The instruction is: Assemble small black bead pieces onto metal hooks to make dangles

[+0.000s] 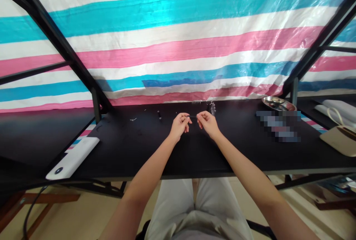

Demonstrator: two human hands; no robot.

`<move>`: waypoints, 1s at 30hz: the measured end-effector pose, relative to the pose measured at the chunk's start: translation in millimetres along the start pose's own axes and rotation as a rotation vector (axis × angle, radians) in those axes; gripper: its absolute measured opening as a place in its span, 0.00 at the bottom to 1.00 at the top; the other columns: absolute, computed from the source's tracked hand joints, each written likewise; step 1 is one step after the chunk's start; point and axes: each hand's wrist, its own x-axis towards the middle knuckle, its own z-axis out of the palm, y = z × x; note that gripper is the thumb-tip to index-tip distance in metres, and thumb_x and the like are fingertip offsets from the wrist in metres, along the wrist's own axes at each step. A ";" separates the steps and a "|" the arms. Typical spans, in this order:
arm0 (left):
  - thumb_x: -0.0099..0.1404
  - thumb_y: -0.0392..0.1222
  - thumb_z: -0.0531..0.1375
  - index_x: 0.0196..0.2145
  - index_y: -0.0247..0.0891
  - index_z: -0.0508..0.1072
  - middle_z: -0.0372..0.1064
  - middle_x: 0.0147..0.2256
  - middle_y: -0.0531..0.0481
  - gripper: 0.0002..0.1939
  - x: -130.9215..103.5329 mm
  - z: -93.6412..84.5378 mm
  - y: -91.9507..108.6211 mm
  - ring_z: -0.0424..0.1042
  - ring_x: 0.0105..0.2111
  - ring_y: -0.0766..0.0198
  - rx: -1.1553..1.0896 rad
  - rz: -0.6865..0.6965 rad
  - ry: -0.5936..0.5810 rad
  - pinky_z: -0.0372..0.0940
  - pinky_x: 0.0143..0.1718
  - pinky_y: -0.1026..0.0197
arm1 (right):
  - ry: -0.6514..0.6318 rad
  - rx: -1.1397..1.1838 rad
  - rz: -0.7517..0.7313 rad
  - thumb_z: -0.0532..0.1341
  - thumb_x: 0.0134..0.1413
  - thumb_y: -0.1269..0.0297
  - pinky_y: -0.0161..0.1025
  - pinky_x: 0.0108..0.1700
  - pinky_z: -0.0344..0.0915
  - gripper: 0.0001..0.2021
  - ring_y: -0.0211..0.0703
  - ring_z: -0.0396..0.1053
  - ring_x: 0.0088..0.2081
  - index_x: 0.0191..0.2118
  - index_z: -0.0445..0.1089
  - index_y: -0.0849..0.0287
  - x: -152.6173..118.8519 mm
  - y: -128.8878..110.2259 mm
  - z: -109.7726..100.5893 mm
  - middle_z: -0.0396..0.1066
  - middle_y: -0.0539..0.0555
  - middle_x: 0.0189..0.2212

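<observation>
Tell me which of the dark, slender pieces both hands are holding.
The held piece, bridging the gap between left hand and right hand. The other piece, pale-ended, lies on the tabletop, left of both hands.

A thin dark piece point(193, 117) has its ends hidden in the left hand point(180, 125) and right hand point(208, 123); it may be a rod, but is too small to tell. White scraps point(133, 119) are equally unclear. Blocky blurring masks a patch point(278, 127) beside the tray point(274, 102). The right edge cuts off a bag point(339, 141); the bottom edge, both forearms point(151, 175).
</observation>
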 end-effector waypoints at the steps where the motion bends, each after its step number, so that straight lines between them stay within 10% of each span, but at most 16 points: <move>1: 0.57 0.46 0.58 0.37 0.35 0.61 0.66 0.25 0.56 0.15 -0.1 0.1 0.2 0.59 0.11 0.76 -0.003 0.002 0.000 0.50 0.11 0.70 | 0.002 -0.008 -0.003 0.60 0.45 0.48 0.30 0.16 0.55 0.17 0.30 0.57 0.15 0.29 0.62 0.58 -0.1 -0.4 0.1 0.63 0.45 0.17; 30: 0.55 0.54 0.59 0.31 0.34 0.65 0.69 0.23 0.52 0.18 -1.3 -1.3 2.6 0.59 0.11 0.75 0.080 -0.018 0.069 0.49 0.11 0.70 | 0.012 -0.016 -0.076 0.60 0.47 0.50 0.30 0.17 0.55 0.15 0.29 0.57 0.15 0.30 0.62 0.58 0.3 4.3 -0.5 0.62 0.45 0.18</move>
